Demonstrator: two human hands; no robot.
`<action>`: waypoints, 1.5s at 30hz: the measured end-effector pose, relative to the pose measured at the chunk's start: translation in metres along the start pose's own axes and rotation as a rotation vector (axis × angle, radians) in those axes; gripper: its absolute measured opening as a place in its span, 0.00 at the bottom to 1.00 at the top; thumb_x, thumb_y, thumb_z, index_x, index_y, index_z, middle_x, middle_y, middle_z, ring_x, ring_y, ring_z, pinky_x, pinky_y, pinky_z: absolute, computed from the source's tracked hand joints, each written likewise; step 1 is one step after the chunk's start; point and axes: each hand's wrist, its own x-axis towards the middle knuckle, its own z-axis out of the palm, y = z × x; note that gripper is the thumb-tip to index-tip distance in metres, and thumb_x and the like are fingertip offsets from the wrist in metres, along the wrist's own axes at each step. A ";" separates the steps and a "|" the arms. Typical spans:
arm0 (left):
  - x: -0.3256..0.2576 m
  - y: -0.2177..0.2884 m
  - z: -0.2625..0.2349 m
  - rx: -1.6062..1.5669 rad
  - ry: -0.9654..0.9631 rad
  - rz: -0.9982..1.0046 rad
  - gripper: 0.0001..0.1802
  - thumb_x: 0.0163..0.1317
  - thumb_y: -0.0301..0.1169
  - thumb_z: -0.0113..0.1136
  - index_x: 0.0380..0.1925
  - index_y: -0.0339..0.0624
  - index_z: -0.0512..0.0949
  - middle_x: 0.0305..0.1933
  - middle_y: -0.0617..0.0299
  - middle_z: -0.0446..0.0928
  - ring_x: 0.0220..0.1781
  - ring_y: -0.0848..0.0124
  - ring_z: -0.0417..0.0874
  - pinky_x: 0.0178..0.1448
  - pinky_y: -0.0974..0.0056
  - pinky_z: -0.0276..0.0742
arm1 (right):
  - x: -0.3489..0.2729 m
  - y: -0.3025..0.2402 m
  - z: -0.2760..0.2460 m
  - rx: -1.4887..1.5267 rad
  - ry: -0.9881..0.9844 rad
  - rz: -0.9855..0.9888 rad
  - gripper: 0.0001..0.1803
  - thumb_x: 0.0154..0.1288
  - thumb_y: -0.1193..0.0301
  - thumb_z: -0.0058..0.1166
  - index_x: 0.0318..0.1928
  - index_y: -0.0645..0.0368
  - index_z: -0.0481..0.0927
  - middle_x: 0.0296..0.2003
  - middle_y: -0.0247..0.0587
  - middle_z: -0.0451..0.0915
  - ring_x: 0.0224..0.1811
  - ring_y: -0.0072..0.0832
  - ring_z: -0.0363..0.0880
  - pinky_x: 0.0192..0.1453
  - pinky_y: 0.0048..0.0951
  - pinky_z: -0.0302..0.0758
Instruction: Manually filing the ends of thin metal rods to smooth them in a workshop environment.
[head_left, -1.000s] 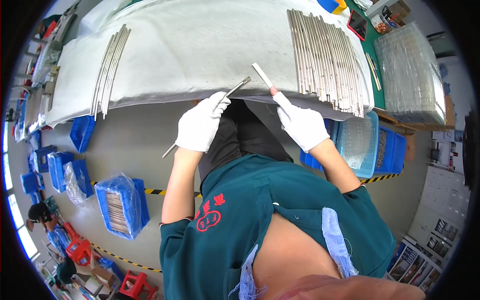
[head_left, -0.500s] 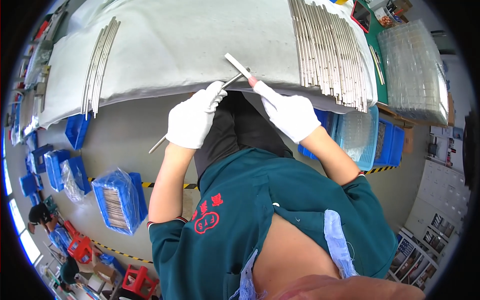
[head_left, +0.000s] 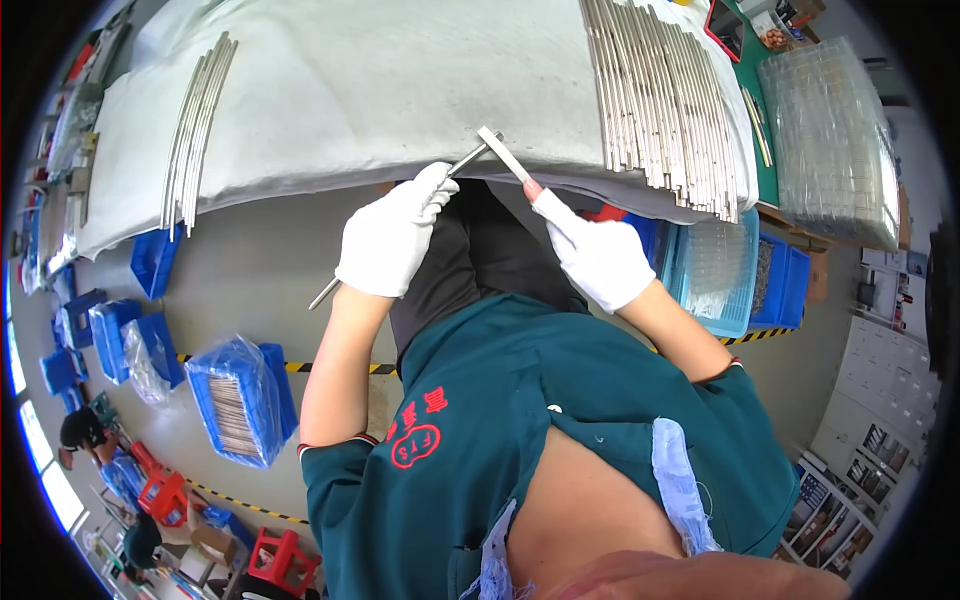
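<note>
In my left hand (head_left: 388, 238), gloved in white with its fingers closed, is a thin metal rod (head_left: 468, 160). The rod slants up to the right, its far end at the table edge and its lower end poking out below my wrist. My right hand (head_left: 600, 258), also in a white glove with a bare fingertip showing, grips a flat white stick (head_left: 505, 157) by its near end. The stick crosses the rod close to the rod's far end. Whether the two press together is hard to see.
A white cloth (head_left: 400, 80) covers the table. Several rods (head_left: 200, 135) lie at its left, and a wide row of rods (head_left: 660, 100) at its right. Beyond stands a plastic-wrapped stack (head_left: 830, 145). Blue bins (head_left: 780, 285) sit under the right side; a wrapped bin (head_left: 235, 400) is on the left floor.
My right hand has moved right and slightly toward me, drawing the white stick along with it. The rod and my left hand have shifted a little to the right.
</note>
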 end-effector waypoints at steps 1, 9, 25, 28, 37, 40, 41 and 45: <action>0.002 0.000 -0.001 -0.015 0.008 0.006 0.15 0.58 0.32 0.59 0.47 0.50 0.78 0.38 0.64 0.82 0.38 0.67 0.83 0.42 0.69 0.77 | 0.001 0.000 0.001 -0.005 -0.006 0.023 0.27 0.56 0.77 0.50 0.60 0.53 0.69 0.39 0.33 0.79 0.09 0.30 0.64 0.15 0.29 0.65; 0.001 -0.005 0.003 -0.060 0.011 -0.008 0.14 0.59 0.33 0.58 0.47 0.49 0.78 0.39 0.63 0.82 0.40 0.67 0.83 0.44 0.69 0.77 | -0.008 -0.003 0.006 -0.032 0.107 -0.011 0.33 0.58 0.71 0.51 0.66 0.44 0.62 0.09 0.36 0.67 0.07 0.26 0.65 0.13 0.28 0.63; 0.013 0.002 -0.006 -0.822 -0.243 -0.300 0.14 0.63 0.31 0.55 0.48 0.43 0.77 0.29 0.67 0.77 0.25 0.80 0.72 0.34 0.75 0.69 | -0.004 0.008 -0.012 0.059 0.038 0.051 0.27 0.59 0.70 0.51 0.61 0.51 0.69 0.22 0.35 0.77 0.11 0.29 0.69 0.16 0.30 0.68; 0.019 0.003 -0.007 -0.825 -0.295 -0.365 0.15 0.63 0.33 0.53 0.48 0.42 0.76 0.31 0.62 0.78 0.23 0.77 0.72 0.34 0.72 0.71 | -0.007 0.002 -0.012 0.008 0.011 0.041 0.29 0.59 0.70 0.50 0.63 0.44 0.65 0.13 0.32 0.69 0.07 0.29 0.65 0.12 0.30 0.63; 0.022 -0.003 -0.006 -0.822 -0.381 -0.430 0.15 0.62 0.31 0.54 0.48 0.40 0.76 0.31 0.64 0.78 0.25 0.80 0.72 0.33 0.74 0.70 | 0.009 -0.006 0.008 -0.002 0.083 0.033 0.33 0.60 0.70 0.48 0.67 0.41 0.58 0.11 0.34 0.69 0.08 0.29 0.68 0.12 0.32 0.63; 0.023 0.000 -0.005 -0.975 -0.378 -0.513 0.14 0.62 0.31 0.53 0.47 0.40 0.77 0.27 0.68 0.74 0.21 0.82 0.64 0.29 0.74 0.65 | -0.006 0.000 0.003 -0.047 -0.024 -0.004 0.28 0.55 0.75 0.52 0.60 0.50 0.70 0.47 0.23 0.79 0.08 0.23 0.65 0.11 0.25 0.60; 0.021 0.000 -0.005 -0.968 -0.398 -0.517 0.14 0.62 0.31 0.53 0.46 0.40 0.77 0.27 0.68 0.74 0.21 0.82 0.64 0.28 0.74 0.64 | -0.001 -0.001 0.001 -0.071 -0.003 -0.009 0.28 0.55 0.75 0.51 0.60 0.51 0.70 0.48 0.25 0.78 0.09 0.23 0.66 0.11 0.25 0.60; 0.023 0.006 -0.011 -0.917 -0.390 -0.509 0.15 0.62 0.33 0.53 0.46 0.40 0.77 0.27 0.68 0.74 0.21 0.81 0.64 0.28 0.74 0.64 | 0.021 0.001 0.014 0.009 0.144 0.009 0.29 0.58 0.72 0.49 0.63 0.47 0.64 0.32 0.29 0.71 0.08 0.26 0.67 0.12 0.28 0.62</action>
